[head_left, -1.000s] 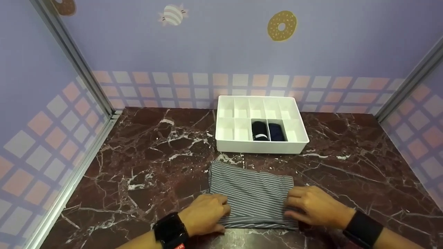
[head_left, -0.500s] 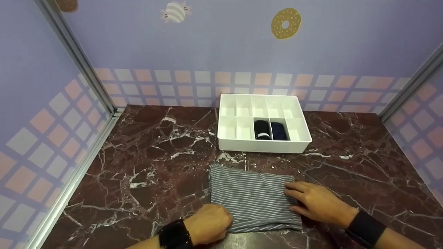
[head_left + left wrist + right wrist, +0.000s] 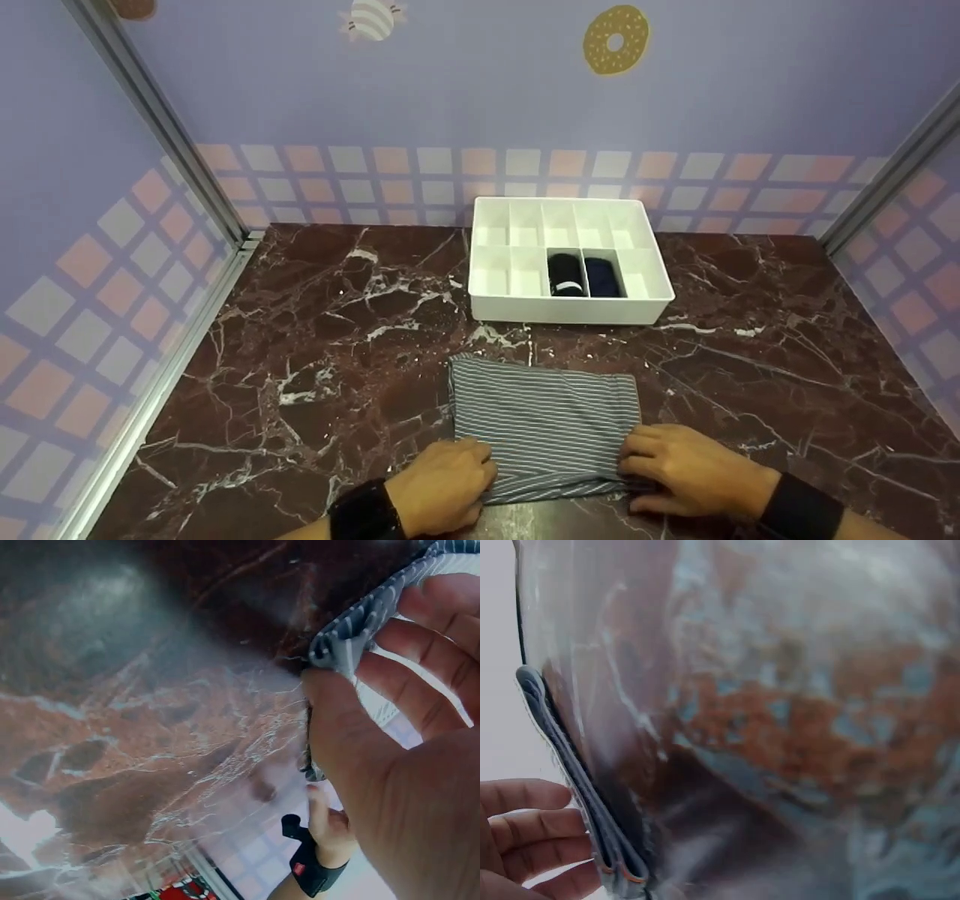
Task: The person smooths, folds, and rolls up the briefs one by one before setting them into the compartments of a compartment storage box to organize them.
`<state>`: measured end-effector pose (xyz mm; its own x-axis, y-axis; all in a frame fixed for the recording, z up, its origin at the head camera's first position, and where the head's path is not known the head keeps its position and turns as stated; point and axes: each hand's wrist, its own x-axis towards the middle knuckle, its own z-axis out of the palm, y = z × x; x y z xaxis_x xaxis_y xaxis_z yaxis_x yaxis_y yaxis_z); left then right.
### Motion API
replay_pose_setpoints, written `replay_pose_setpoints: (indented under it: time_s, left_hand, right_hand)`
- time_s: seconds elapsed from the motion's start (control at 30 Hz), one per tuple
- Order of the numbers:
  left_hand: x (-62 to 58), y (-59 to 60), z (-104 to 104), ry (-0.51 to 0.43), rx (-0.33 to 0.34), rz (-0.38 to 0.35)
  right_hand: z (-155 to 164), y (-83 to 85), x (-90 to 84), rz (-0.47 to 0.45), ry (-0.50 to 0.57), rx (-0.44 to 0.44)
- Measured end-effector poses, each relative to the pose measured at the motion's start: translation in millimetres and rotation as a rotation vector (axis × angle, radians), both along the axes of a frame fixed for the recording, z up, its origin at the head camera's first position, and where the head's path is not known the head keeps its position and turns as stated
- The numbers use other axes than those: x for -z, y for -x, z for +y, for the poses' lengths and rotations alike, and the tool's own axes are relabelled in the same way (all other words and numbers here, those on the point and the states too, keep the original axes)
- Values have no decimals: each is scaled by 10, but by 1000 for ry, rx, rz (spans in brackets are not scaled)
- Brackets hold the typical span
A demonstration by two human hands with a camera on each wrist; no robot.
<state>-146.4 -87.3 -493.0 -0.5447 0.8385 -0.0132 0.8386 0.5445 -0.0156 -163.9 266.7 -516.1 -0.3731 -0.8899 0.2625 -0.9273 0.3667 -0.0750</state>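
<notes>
Both hands sit at the near edge of the folded grey-and-white striped cloth (image 3: 545, 420), one per near corner. Left hand (image 3: 442, 487) has fingers curled onto the near-left corner; the left wrist view shows that corner (image 3: 346, 645) pinched between thumb and fingertips, lifted just clear of the dark red marble tabletop (image 3: 315, 360). Right hand (image 3: 690, 469) is at the near-right corner; in the head view its fingers curl over the cloth edge. The right wrist view shows fingertips (image 3: 532, 829) just beside the stacked fold layers (image 3: 585, 810), so I read it as a light pinch on that edge, though the thumb is hidden.

Key relation: the cloth extends straight away from both grips, toward the far side. Its long axis runs left-right, i.e. along the line joining the two hands. Neither hand is nearer; they're symmetric about the cloth's centre line. Near edge is held, far edge lies flat on the marble.

Further out, in line beyond the cloth's far edge but not touching it: white plastic divided organiser box (image 3: 495, 311). Two front-row compartments right of centre hold a rolled black item (image 3: 565, 276) and a rolled navy item (image 3: 601, 277), side by side. The other compartments look unfilled.
</notes>
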Motion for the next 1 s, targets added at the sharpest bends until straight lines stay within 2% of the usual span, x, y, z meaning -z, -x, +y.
replay_pose_setpoints:
  time_s: [0.13, 0.2, 0.27, 0.4, 0.53, 0.67, 0.77, 1.0]
  left_hand:
    - [1, -10, 11, -15, 27, 91]
    - [-14, -3, 16, -18, 24, 91]
    - [-41, 8, 16, -22, 1, 51]
    - [-119, 41, 4, -44, -75, -92]
    - [-209, 100, -6, -90, -141, -167]
    - [-302, 220, 8, -162, -195, -189]
    - [-350, 342, 7, -222, -238, -188]
    - [-342, 638, -35, -260, -349, -178]
  right_hand:
    - [5, -14, -35, -15, -35, 7]
    - [4, -13, -56, -9, -37, 0]
    - [6, -10, -77, -3, -28, -7]
    - [25, -3, -129, -30, 11, 6]
    - [37, 12, -207, -61, 59, 39]
    - [35, 56, -307, -67, 111, 93]
    - [32, 114, -370, -72, 131, 169]
    - [8, 304, -376, -104, 150, 341]
